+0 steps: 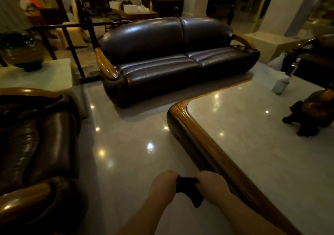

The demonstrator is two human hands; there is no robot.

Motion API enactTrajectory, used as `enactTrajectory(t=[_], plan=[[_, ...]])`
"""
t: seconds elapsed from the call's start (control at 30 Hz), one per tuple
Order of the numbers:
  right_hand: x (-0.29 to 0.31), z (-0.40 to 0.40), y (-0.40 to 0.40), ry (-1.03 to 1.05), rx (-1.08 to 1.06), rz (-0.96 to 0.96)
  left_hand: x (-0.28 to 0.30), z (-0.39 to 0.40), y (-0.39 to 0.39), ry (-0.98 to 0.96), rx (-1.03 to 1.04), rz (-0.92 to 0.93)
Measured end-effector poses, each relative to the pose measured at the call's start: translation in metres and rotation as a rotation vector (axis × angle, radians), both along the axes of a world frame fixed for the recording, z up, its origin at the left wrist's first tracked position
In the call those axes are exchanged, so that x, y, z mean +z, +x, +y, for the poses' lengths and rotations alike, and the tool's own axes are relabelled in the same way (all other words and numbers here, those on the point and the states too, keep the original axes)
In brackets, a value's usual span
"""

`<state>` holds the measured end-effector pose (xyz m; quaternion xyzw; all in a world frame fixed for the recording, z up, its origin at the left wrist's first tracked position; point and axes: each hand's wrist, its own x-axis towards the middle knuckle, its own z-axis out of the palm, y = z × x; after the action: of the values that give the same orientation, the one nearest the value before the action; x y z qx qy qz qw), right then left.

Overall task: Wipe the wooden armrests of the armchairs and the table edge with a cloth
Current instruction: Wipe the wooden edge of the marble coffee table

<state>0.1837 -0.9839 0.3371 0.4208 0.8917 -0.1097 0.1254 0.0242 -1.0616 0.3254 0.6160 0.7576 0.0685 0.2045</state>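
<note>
A small black cloth (189,191) hangs between both hands above the shiny floor. My left hand (163,185) grips its left end and my right hand (211,185) grips its right end. Just right of my right hand runs the wooden table edge (204,140), which curves round a pale stone top. At the left stands a dark leather armchair (32,144) with a near wooden armrest (23,198) and a far wooden armrest (32,93). Neither hand touches the table or the armchair.
A dark leather sofa (171,61) with wooden armrests (106,64) stands ahead. On the table sit a dark carved turtle figure (314,113), a bottle (280,86) and a clear box. A second armchair (316,57) is at the far right, a pot (23,52) on a pale block at the left.
</note>
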Motion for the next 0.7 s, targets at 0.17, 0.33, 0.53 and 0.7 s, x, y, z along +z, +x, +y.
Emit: enactTrajectory(t=[0.17, 0.33, 0.53, 0.7], plan=[[-0.039, 0.084, -0.048, -0.064, -0.025, -0.029, -0.032, 0.09, -0.053, -0.111, -0.05, 0.054], [-0.045, 0.181, -0.101, -0.065, -0.007, 0.003, -0.023, 0.201, -0.106, -0.166, -0.116, 0.163], [-0.028, 0.302, -0.143, 0.063, -0.106, 0.057, -0.002, 0.336, -0.153, 0.037, -0.151, 0.198], [-0.025, 0.4, -0.168, 0.162, -0.18, 0.062, -0.011, 0.446, -0.186, 0.093, -0.267, 0.122]])
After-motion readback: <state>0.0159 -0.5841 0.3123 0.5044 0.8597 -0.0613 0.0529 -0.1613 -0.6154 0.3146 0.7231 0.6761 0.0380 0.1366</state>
